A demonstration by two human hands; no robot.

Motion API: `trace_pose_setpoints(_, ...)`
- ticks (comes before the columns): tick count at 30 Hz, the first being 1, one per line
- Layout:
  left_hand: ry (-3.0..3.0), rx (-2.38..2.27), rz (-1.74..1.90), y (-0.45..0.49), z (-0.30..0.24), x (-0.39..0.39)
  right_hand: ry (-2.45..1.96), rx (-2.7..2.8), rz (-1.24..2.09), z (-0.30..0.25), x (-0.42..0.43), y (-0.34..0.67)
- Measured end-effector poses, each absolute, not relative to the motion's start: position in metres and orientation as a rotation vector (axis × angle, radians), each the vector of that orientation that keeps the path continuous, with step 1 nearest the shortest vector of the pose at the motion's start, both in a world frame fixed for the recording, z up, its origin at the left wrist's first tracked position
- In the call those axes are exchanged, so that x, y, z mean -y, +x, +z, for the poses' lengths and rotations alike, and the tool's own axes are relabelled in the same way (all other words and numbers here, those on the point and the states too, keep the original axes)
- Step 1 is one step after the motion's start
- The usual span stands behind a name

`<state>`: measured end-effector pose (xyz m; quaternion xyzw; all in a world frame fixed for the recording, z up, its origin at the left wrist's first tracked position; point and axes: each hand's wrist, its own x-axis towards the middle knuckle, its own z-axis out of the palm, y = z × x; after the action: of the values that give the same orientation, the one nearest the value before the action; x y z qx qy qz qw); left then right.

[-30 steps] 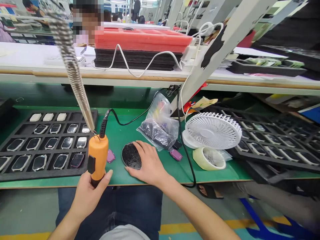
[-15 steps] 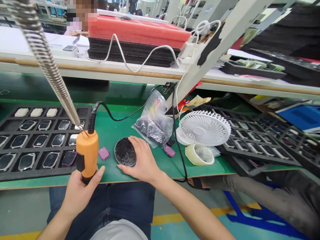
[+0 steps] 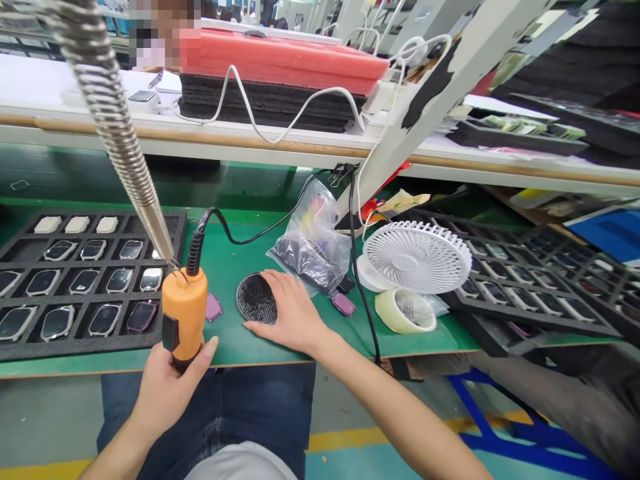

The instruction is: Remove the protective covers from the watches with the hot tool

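Observation:
My left hand is closed round the lower end of an orange electric screwdriver, held upright at the bench's front edge. A black cord and a coiled metal spring rise from its top. My right hand lies with fingers stretched out on a round black screw dish on the green mat. A purple watch case lies between the screwdriver and the dish. Another purple watch case lies to the right of my hand.
A black foam tray of watch cases fills the left of the bench. A plastic bag, a white fan and a tape roll sit to the right, with more trays beyond. A person sits behind the upper shelf.
The view shifted slightly. Both hands keep their places: the left on the screwdriver, the right on the dish.

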<state>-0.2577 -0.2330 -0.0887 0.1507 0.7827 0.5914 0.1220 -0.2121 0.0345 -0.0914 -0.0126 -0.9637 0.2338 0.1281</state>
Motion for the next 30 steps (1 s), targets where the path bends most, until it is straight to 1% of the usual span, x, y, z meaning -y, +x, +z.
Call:
trace_pose_setpoints(12,0.441,-2.292,1.731,-0.257,-0.088,0.23,-0.003,2.766,0.705,-0.094,-0.037,-0.212)
trace_pose_setpoints(20,0.432,-2.31,1.73,-0.26,-0.081,0.23,0.027,2.631,0.758,-0.093,-0.022,-0.206)
trace_pose_setpoints(30,0.438,-2.301,1.715,-0.258,-0.083,0.228,0.041,2.616,0.748,-0.089,-0.019,-0.21)
